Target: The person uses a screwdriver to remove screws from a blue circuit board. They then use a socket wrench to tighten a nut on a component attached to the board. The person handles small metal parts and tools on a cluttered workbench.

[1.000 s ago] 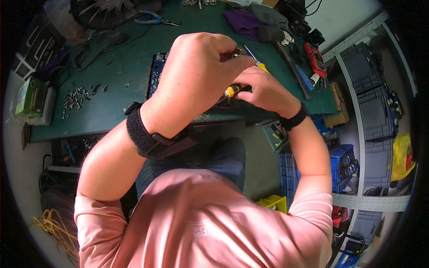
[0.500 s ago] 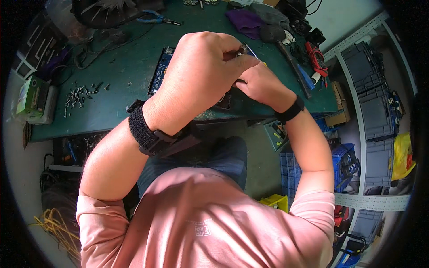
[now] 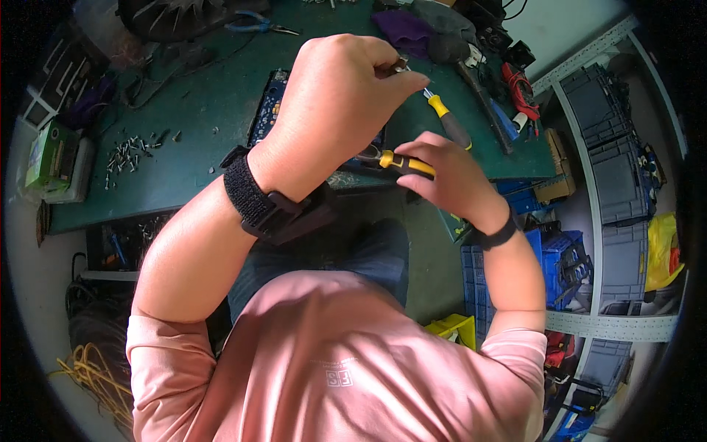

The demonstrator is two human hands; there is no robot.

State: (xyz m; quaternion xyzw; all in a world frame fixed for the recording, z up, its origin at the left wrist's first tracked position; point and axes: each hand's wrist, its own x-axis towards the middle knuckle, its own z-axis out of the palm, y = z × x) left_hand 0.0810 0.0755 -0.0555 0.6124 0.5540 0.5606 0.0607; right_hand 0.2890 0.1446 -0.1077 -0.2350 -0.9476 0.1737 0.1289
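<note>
My left hand (image 3: 339,99) is closed in a pinch on a small metal piece (image 3: 401,68), partly hidden by the fingers, above a blue circuit board (image 3: 269,101) in a dark housing. My right hand (image 3: 446,173) grips a yellow-and-black screwdriver (image 3: 407,163), its front end pointing left toward the board's lower right, partly behind my left hand. A second screwdriver (image 3: 452,126) with a yellow and grey handle lies on the bench, right of the board.
The green bench (image 3: 184,169) holds loose screws (image 3: 129,158) at left, blue pliers (image 3: 250,26), cloths (image 3: 399,31), a hammer (image 3: 492,110) and red leads (image 3: 521,92). Grey crates (image 3: 618,191) stand on a metal rack at right; blue crates (image 3: 561,272) sit below.
My left hand has moved slightly up and away from me. My right hand has moved down toward me, uncovering more of both screwdrivers.
</note>
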